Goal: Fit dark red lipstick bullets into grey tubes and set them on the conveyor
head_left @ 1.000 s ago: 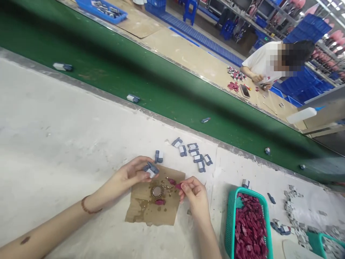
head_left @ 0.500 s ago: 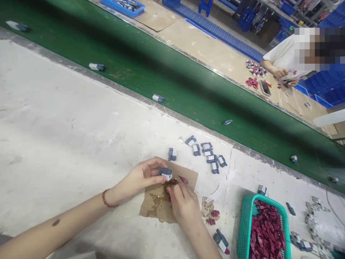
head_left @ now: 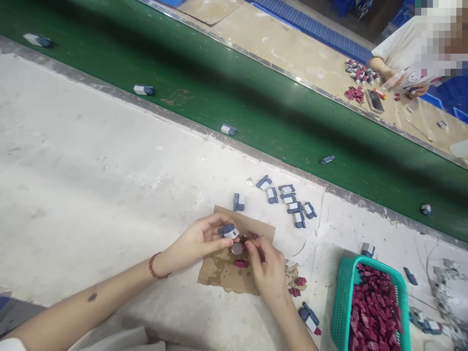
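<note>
My left hand holds a blue-grey and white plastic part between thumb and fingers, its white end towards my right hand. My right hand is closed in a pinch on a small maroon piece, mostly hidden by the fingertips. Just below the held part, a round metal bottle cap rests on a wet-stained brown cardboard sheet. One maroon piece lies beside the cap; another is partly hidden behind my right fingers.
Several blue-grey and white parts lie beyond the cardboard. A green basket of maroon pieces stands at right. More parts sit on the green conveyor belt. Across it, a co-worker's hand is near a phone and piled pieces.
My right hand has lifted from the bottle cap and drawn back to the right, uncovering it. The left hand has turned the plastic part slightly. The whole view has shifted a little.
</note>
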`<state>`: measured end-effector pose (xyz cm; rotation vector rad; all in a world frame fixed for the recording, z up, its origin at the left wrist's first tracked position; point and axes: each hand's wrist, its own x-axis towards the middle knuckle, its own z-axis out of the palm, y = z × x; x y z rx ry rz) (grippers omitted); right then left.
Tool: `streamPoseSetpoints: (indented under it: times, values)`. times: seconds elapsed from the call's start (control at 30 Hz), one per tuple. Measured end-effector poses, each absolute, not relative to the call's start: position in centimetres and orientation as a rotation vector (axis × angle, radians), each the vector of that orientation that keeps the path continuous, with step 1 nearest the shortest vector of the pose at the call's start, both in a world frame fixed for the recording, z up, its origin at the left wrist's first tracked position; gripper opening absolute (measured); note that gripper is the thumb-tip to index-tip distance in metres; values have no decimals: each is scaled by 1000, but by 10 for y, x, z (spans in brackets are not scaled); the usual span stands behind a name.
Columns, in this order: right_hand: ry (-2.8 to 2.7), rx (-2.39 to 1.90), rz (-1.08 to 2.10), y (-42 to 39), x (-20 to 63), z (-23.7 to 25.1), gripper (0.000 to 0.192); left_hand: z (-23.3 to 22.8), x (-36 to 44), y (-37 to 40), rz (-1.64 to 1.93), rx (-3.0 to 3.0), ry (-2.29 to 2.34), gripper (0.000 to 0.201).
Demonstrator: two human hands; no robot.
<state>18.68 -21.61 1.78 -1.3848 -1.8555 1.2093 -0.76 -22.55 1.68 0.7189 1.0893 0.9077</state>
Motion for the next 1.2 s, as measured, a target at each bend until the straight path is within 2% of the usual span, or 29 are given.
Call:
streamPoseSetpoints:
  times: [0.23,0.43,0.57,0.73,1.2]
  values:
    - [-1275,-1398,1470,-218,183,25,39,19,0,-233,957,946,1214,19]
    - [-1207,-1319,1553,-222,177,31,38,19,4,-237,987,998,1202,13]
    - [-1218,-1292,1550,-224,179,31,34,22,3,-237,877,883,1172,21]
    - [-1287,-1167,1565,-222,186,34,20,22,0,-235,765,727,986,36]
    - [-1600,-1123,1572,-219,192,37,13,29,-1,-235,679,729,880,42]
